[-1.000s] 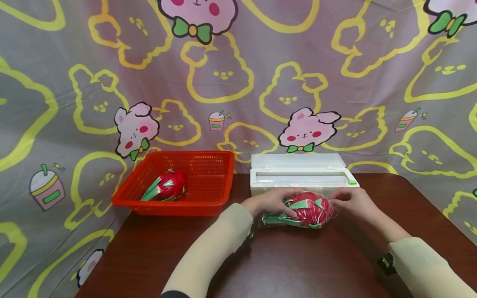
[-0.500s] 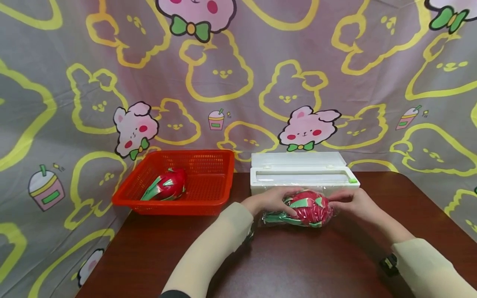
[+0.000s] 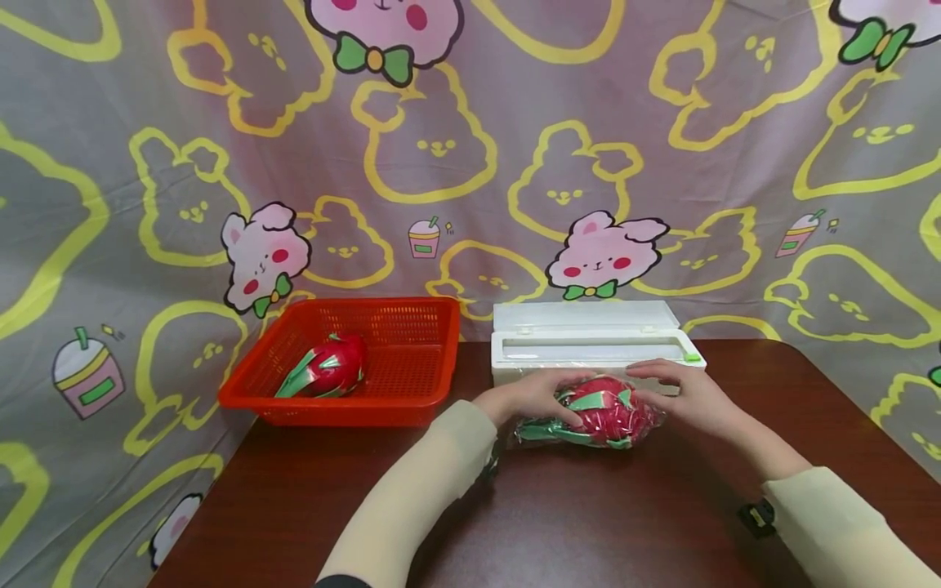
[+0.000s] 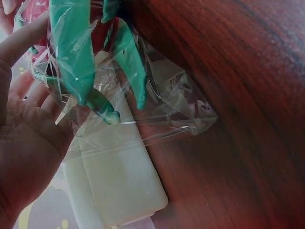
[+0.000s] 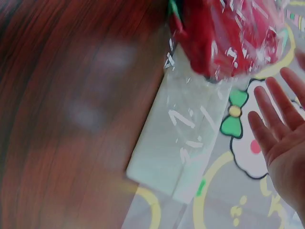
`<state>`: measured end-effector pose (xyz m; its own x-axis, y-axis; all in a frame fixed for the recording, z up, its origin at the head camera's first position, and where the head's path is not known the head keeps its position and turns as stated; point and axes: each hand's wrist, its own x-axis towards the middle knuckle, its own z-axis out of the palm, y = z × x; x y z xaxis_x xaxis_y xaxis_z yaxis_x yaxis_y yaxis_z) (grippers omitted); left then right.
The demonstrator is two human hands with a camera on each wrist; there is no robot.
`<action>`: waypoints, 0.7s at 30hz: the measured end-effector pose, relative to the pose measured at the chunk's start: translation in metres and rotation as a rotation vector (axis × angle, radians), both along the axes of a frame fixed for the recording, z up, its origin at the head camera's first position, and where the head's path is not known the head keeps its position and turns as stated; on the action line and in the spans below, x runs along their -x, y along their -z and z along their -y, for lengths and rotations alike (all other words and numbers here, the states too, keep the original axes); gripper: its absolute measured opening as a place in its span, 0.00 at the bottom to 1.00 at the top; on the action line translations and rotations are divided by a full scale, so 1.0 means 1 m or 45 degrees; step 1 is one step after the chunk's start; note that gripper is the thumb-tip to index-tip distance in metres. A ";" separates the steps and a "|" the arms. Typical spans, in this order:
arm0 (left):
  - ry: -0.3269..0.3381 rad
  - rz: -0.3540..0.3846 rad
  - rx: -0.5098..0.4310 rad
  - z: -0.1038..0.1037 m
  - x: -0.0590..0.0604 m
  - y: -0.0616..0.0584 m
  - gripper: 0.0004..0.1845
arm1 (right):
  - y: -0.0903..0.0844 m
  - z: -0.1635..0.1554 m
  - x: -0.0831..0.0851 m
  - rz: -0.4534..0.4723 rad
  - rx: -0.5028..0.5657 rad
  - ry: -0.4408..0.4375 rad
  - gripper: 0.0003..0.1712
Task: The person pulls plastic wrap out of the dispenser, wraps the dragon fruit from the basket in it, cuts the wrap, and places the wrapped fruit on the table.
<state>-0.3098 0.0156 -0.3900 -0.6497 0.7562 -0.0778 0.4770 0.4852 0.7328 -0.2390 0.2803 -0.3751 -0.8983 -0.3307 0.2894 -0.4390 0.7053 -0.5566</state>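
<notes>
A red dragon fruit with green scales (image 3: 606,412), wrapped in clear film, lies on the dark wooden table (image 3: 573,514) in front of a white cling film box (image 3: 595,347). My left hand (image 3: 537,396) cups its left side, fingers curved over the top. In the left wrist view my palm (image 4: 24,143) sits against the film beside the green scales (image 4: 71,47). My right hand (image 3: 684,396) hovers at the fruit's right end with fingers straight. The right wrist view shows that hand (image 5: 281,129) spread and apart from the fruit (image 5: 228,33).
A red plastic basket (image 3: 412,314) stands at the back left with a second dragon fruit (image 3: 331,365) inside. A patterned cloth backdrop (image 3: 470,163) hangs close behind the table. Loose film trails from the fruit onto the wood (image 4: 190,114).
My right hand has let go of the fruit's right end, opened, and risen slightly above it. The left hand and the fruit have stayed in place.
</notes>
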 end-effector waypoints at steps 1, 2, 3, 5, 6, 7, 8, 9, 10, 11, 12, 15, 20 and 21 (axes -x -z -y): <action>0.000 -0.001 0.000 0.000 0.000 0.000 0.41 | 0.000 0.003 0.001 0.010 0.001 -0.031 0.28; -0.001 -0.007 0.004 0.000 0.000 0.000 0.41 | 0.002 0.006 0.002 0.016 0.000 -0.059 0.30; 0.000 -0.009 0.006 0.001 0.001 0.000 0.41 | 0.003 0.009 0.003 0.022 -0.006 -0.086 0.32; 0.000 -0.019 0.010 0.001 0.000 0.000 0.41 | 0.007 0.013 0.005 0.024 -0.006 -0.151 0.35; 0.001 -0.018 0.012 0.002 0.000 0.000 0.41 | 0.008 0.015 0.007 0.030 -0.004 -0.175 0.36; 0.006 -0.022 0.011 0.002 0.000 0.000 0.41 | 0.010 0.016 0.007 0.036 -0.006 -0.190 0.36; 0.009 -0.025 0.012 0.003 -0.001 0.000 0.42 | 0.011 0.017 0.007 0.044 -0.003 -0.200 0.36; 0.008 -0.018 0.009 0.004 -0.002 -0.002 0.42 | 0.012 0.017 0.008 0.057 0.003 -0.199 0.37; 0.007 -0.012 0.003 0.006 -0.003 -0.003 0.42 | 0.013 0.018 0.008 0.075 0.014 -0.196 0.37; 0.002 -0.007 -0.004 0.008 -0.005 -0.005 0.41 | 0.013 0.018 0.007 0.094 0.023 -0.189 0.37; -0.010 -0.010 -0.009 0.010 -0.007 -0.007 0.41 | 0.014 0.018 0.007 0.112 0.025 -0.173 0.37; -0.078 -0.043 -0.045 0.020 -0.015 -0.014 0.38 | 0.014 0.018 0.007 0.148 0.029 -0.136 0.38; -0.077 -0.224 -0.092 0.039 -0.027 -0.016 0.34 | 0.011 0.016 0.006 0.172 0.013 -0.093 0.38; -0.049 -0.266 -0.086 0.043 -0.029 -0.014 0.34 | 0.010 0.016 0.006 0.178 0.014 -0.089 0.38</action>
